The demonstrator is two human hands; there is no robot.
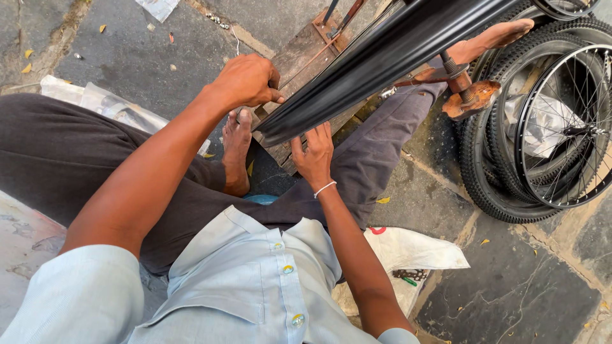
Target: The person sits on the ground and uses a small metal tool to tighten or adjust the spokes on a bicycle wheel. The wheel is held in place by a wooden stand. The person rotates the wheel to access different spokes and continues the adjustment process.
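Both hands grip black bicycle rim (382,57): left hand (245,81) curled shut over its upper edge, right hand (313,156) pinching its lower edge. Rim rests on wooden stand (299,54), above floor. Best steady, even pressure.

Lying stacked at the right on the stone floor (510,286): knobby black tyres (484,172) and a spoked wheel (567,127); spreading below, a white plastic bag (414,251); scattering around, yellow leaves (27,60); sitting crumpled at left, clear plastic wrap (108,105)
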